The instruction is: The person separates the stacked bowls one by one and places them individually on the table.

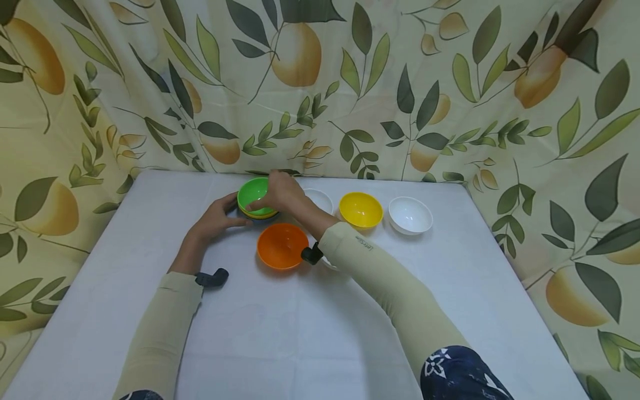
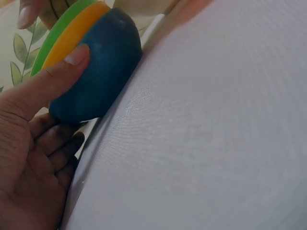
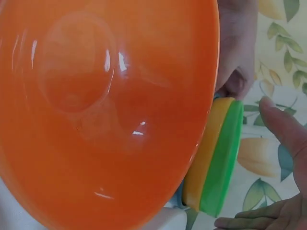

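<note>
Cupping: our left grip (image 1: 217, 220) has its thumb against the blue bowl (image 2: 103, 67) with fingers bent at the left side, so we'd call that pinching the blue one.
Right grip (image 1: 285, 191): spread around the green bowl (image 1: 254, 190); right wrist view shows a gap, so we reckon nothing's pinched there.
Bowl stack (image 1: 265, 215): far left on the worktop (image 1: 250, 333), near the far edge. Green on top, middle yellow bowl (image 2: 72, 36) between, blue at the bottom.
Orange bowl (image 1: 283, 246): on its own, near side of the stack and a touch right.
Far right: loose yellow bowl (image 1: 361, 210), then a white bowl (image 1: 410, 215) beside it. Another white one (image 1: 321, 201) is partly behind our right wrist.
Tipping risk: if our left thumb pushes harder with nothing bracing the far side, the stack could tilt or skid toward that edge.
Sleeve risk: our right sleeve (image 1: 380, 266) crosses low, and the wrist camera (image 1: 312, 254) overlaps the orange rim (can't tell if touching), so a careless pull back could drag that bowl.
</note>
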`<state>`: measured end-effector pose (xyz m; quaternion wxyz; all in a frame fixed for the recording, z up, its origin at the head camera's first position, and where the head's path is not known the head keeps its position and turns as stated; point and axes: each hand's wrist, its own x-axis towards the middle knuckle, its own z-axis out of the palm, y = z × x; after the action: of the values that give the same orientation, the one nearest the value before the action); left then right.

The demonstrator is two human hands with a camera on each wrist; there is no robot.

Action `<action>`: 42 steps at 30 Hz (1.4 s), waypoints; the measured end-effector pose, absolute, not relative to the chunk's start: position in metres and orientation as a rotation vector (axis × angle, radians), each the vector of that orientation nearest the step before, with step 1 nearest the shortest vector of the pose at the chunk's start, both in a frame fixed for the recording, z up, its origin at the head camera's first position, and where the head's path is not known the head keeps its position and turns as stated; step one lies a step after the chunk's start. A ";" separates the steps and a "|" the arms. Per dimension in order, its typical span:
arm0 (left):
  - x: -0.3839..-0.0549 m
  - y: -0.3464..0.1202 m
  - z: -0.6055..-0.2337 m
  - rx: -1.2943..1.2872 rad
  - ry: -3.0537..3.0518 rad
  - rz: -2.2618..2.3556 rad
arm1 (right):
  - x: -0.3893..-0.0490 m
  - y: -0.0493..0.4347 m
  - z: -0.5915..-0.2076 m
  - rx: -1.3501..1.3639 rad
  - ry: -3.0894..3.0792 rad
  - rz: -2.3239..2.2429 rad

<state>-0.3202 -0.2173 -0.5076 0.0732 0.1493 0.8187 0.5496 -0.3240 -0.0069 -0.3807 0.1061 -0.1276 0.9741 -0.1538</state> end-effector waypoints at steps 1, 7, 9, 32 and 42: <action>-0.321 -0.217 -0.508 0.452 2.452 1.661 | -0.325 -0.007 -0.381 -0.371 2.868 -0.435; -0.322 -0.216 -0.510 0.490 2.438 1.689 | -0.328 -0.009 -0.386 -0.356 2.860 -0.365; -0.322 -0.216 -0.510 0.497 2.430 1.701 | -0.329 -0.010 -0.388 -0.357 2.855 -0.356; -0.319 -0.205 -0.510 0.408 2.578 1.585 | -0.329 -0.013 -0.396 -0.381 2.840 -0.386; -0.317 -0.204 -0.508 0.398 2.634 1.541 | -0.330 -0.014 -0.397 -0.376 2.839 -0.379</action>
<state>-0.3172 -0.2044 -0.5078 0.0321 0.1292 0.8555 0.5005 -0.3295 -0.0144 -0.3972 0.1262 -0.1293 0.9749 -0.1301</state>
